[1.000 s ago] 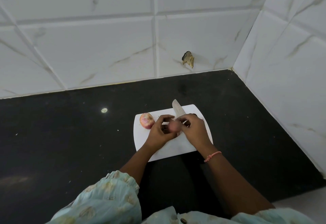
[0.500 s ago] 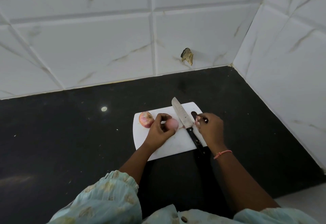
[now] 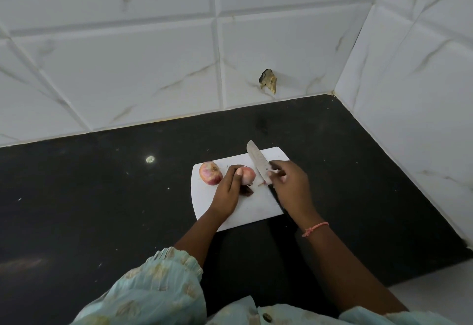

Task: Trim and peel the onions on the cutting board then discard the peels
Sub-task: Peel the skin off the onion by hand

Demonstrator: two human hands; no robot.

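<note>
A white cutting board point(image 3: 249, 212) lies on the black counter. My left hand point(image 3: 226, 192) grips a pink, partly peeled onion point(image 3: 248, 174) and holds it down near the board's middle. A second onion point(image 3: 210, 173), still in its reddish skin, sits at the board's far left corner. The knife point(image 3: 256, 162) lies angled across the board, its blade pointing away. My right hand point(image 3: 291, 186) covers the handle, with fingers curled round it at the base of the blade. A dark scrap of peel point(image 3: 247, 192) lies just under my left hand.
The black counter point(image 3: 102, 196) runs into a corner of white marbled wall tiles. A chipped hole point(image 3: 268, 81) shows in the back wall. The right wall point(image 3: 409, 119) stands close to the board.
My right hand has come off the onion, swung out to the right side of the board, then moved back onto the knife handle. My left hand has kept the onion.
</note>
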